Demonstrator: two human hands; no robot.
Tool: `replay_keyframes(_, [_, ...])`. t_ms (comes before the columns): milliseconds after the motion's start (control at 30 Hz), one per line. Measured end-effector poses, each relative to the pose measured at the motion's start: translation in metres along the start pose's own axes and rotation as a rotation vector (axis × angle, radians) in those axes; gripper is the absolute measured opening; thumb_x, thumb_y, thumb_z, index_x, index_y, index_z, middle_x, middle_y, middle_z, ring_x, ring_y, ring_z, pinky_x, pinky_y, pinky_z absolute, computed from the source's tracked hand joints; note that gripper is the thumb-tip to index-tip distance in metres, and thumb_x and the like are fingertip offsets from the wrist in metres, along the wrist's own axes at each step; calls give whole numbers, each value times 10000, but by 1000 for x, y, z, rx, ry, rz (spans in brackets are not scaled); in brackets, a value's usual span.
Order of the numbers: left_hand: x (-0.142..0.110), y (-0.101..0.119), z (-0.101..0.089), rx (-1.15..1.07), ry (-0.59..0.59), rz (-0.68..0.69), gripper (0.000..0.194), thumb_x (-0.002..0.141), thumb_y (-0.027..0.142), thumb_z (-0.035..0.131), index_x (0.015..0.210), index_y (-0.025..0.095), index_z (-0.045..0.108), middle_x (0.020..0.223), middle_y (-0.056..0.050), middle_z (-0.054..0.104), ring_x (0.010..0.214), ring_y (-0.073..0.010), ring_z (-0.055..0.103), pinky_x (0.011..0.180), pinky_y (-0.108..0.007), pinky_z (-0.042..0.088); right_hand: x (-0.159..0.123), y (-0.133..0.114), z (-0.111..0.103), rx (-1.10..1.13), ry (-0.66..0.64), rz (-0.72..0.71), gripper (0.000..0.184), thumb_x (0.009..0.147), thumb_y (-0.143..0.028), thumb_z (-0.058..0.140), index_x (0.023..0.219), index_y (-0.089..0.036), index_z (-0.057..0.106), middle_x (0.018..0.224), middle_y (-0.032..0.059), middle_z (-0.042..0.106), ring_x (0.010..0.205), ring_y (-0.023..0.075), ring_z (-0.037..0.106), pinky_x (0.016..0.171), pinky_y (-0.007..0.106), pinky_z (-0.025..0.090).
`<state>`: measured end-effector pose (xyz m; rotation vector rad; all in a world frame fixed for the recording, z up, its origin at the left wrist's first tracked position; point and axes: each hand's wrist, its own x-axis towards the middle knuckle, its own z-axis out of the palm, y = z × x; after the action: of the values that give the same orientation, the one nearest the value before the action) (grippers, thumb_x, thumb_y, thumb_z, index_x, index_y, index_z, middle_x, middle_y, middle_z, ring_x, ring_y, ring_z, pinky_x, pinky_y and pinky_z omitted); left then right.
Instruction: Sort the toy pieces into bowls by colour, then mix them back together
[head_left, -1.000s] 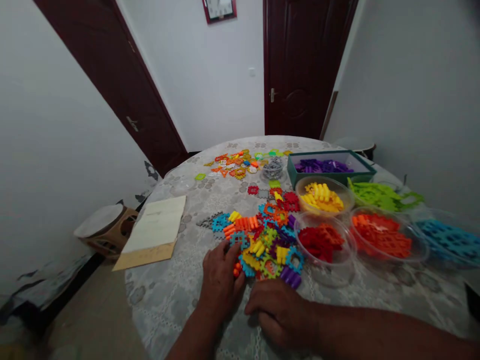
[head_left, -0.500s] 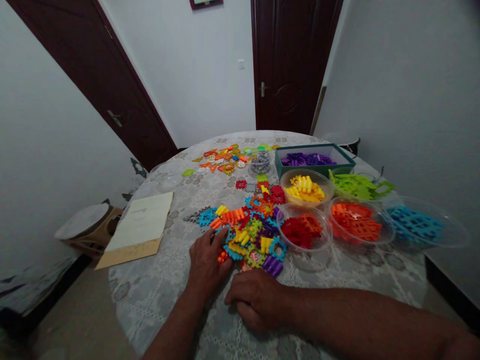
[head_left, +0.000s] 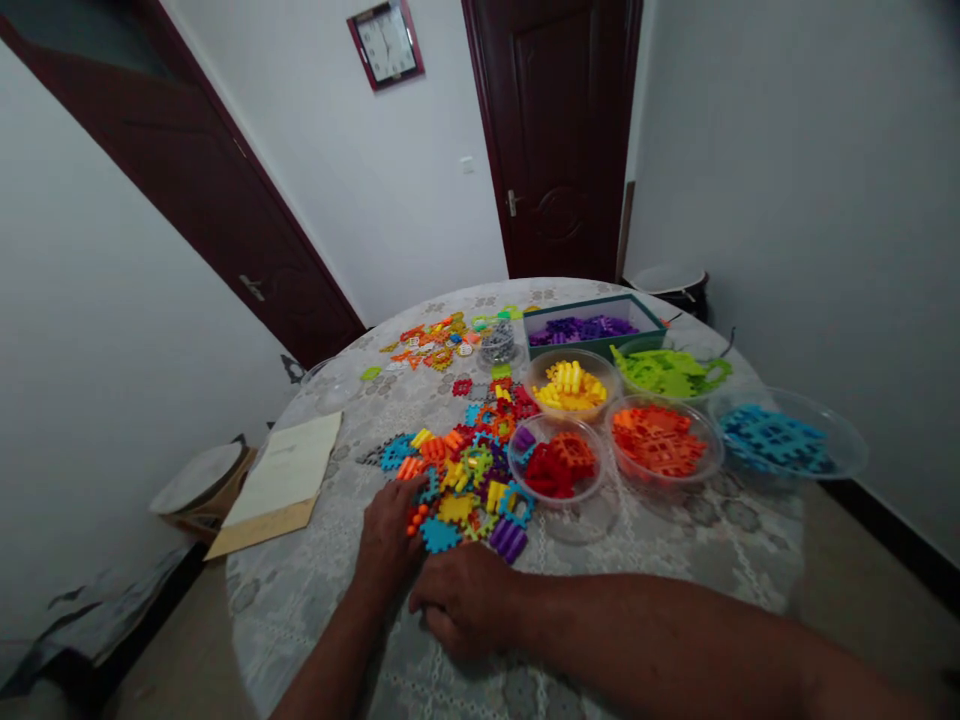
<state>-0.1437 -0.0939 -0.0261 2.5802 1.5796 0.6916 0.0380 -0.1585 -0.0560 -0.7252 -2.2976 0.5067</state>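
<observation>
A mixed heap of plastic interlocking building pieces [head_left: 457, 480] lies on the table in front of me. My left hand [head_left: 388, 535] is at the heap's left edge, its fingers closed at a blue toothed piece [head_left: 429, 487]. Just below are small orange balls [head_left: 417, 519] and a flat blue piece [head_left: 441, 535]. My right hand [head_left: 469, 597] rests at the heap's near edge with fingers curled. Whatever it may hold is hidden. A purple ribbed piece [head_left: 509, 540] lies just beyond that hand.
Clear bowls hold red [head_left: 555, 470], orange [head_left: 660, 440], yellow [head_left: 570, 385], green [head_left: 667, 370] and blue [head_left: 780, 438] pieces. Behind them stands a box [head_left: 592, 345] of purple pieces. Paper [head_left: 281, 470] lies left. More pieces [head_left: 435, 340] are scattered at the back.
My view has tilted up and turned right, bringing the wall clock into sight. The left hand's fingers have drawn together at the blue piece. My right hand stays curled by the heap.
</observation>
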Motion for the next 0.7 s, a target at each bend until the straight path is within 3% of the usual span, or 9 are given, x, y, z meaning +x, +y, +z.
replay_keyframes(200, [2, -6, 3, -15, 48, 24, 563, 808, 197, 545, 1366, 209, 610, 1422, -163, 619, 1357, -370, 555, 1140, -564, 436, 5, -1, -4, -55, -35, 23, 252, 847, -258, 653, 1065, -228, 775, 1010, 29, 817, 913, 217, 755, 719, 284, 544])
replay_keyframes(333, [3, -5, 1, -13, 12, -9, 572, 787, 204, 556, 1353, 228, 633, 1348, -135, 668, 1235, -361, 615, 1060, -550, 489, 6, 0, -3, -60, -26, 9, 258, 833, -244, 665, 1066, -218, 773, 1021, 34, 816, 922, 214, 756, 739, 283, 549])
replay_keyframes(700, [9, -3, -3, 41, -57, 28, 650, 837, 180, 534, 1480, 233, 610, 1395, -121, 643, 1257, -342, 583, 1077, -505, 463, 9, -3, -9, -73, -64, 51, 277, 877, -281, 658, 1119, -223, 781, 1081, 52, 812, 994, 248, 760, 730, 307, 545])
